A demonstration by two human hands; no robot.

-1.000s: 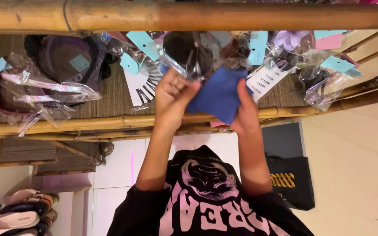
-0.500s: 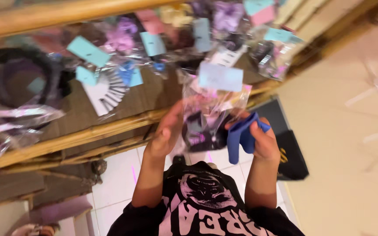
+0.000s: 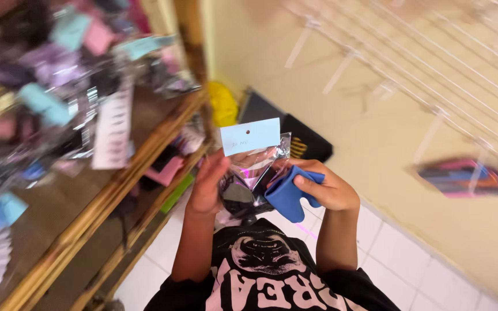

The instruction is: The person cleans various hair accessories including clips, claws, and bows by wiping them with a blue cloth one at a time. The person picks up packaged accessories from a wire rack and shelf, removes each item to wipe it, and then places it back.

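Since half a second ago the view has swung right, so the bamboo shelf [image 3: 116, 190] with its packets now runs down the left side, and both hands have come away from it and sit in front of the person's chest. Held by the left hand [image 3: 207, 187] is a clear plastic packet [image 3: 252, 178] with a pale blue header card [image 3: 251, 136] on top; the fingers close on its left edge, and something dark shows inside. A folded blue cloth [image 3: 289, 194] is gripped in the right hand [image 3: 327, 189], the thumb pressed over its upper fold, and the cloth touches the packet's right side. Blurred packets with pale blue and pink cards crowd the shelf. Beyond the hands, a black bag [image 3: 304, 141] and a yellow object [image 3: 223, 103] lie on the floor against a cream wall [image 3: 376, 86].
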